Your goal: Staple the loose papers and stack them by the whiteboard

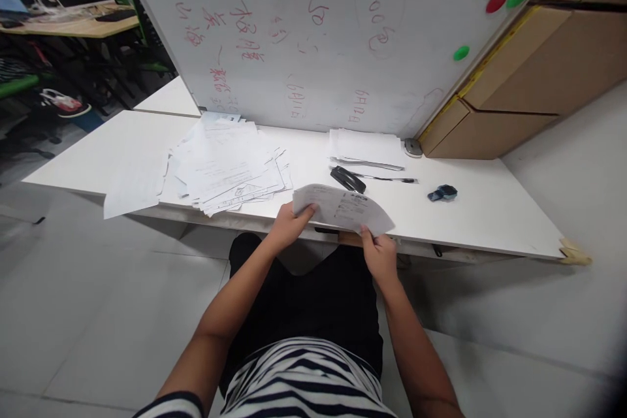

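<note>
Both hands grasp a printed sheet [343, 208] over the desk's [490, 215] near edge, left hand [289, 225] fingers pinching one end, right hand [379, 255] the other; keep it taut and level; stapler [347, 179] just behind.

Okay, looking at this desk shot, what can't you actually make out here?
Head view only:
- Print on the held sheets: too small to read.
- Left hand and right hand fingertips: hidden behind the sheets.
- Stapler: partly covered by the sheets.
- Whiteboard writing: faint, cut off by the top edge.
- Small dark object: too small to identify.
</note>
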